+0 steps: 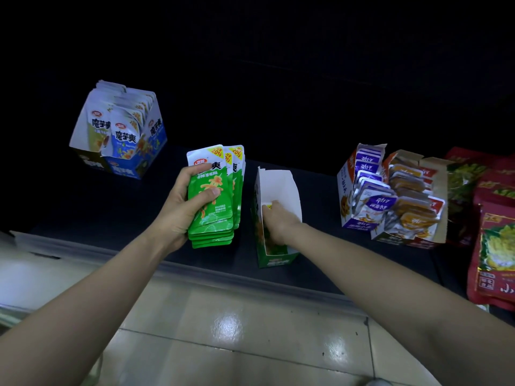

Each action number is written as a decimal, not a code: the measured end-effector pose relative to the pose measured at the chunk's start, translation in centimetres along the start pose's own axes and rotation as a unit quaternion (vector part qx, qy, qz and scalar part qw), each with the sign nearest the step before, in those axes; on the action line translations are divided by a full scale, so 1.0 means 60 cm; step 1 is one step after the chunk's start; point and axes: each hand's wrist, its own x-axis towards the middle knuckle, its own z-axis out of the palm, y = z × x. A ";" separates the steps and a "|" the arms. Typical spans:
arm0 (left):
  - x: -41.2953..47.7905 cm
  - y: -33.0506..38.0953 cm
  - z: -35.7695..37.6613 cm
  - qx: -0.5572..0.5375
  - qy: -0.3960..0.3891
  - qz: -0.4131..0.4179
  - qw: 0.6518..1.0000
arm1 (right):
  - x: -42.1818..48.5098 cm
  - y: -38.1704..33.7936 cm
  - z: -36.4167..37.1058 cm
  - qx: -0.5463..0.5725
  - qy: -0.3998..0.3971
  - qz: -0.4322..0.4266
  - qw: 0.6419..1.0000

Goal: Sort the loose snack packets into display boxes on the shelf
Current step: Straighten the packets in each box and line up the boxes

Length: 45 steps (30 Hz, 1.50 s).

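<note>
Green foil snack packets [216,199], stacked with their long axis pointing away from me, are clasped in my left hand [182,207]. Just right of that grip stands the open green cardboard display box [278,259]. My right hand [278,221] is already inside it; I cannot tell whether it grasps anything.

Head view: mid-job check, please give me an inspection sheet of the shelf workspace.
Surface: dark shelf, dimly lit, its back lost in darkness.
Job's things: green packets in a fanned stack, upright above the shelf; green display box open just right of them, contents mostly hidden.
Clutter: blue display box full of packets at far left; purple box and orange box, both stocked, at right; red bags at the far right.
Grippers: left hand grips the green packets; right hand reaches into the green display box, grip unclear.
Cables: nothing seen.
Surroundings: glossy tiled floor below the shelf edge.
</note>
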 end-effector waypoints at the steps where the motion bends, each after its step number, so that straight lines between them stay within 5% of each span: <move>1: -0.001 0.001 0.000 0.001 0.000 0.001 1.000 | -0.001 0.000 0.001 0.003 -0.014 0.004 1.000; 30: -0.010 0.013 0.006 0.017 0.001 0.012 1.000 | -0.040 -0.020 -0.036 -0.060 0.058 -0.003 0.996; 45: -0.006 0.012 0.020 0.014 -0.013 0.009 1.000 | -0.052 -0.008 -0.079 0.062 0.088 -0.012 0.994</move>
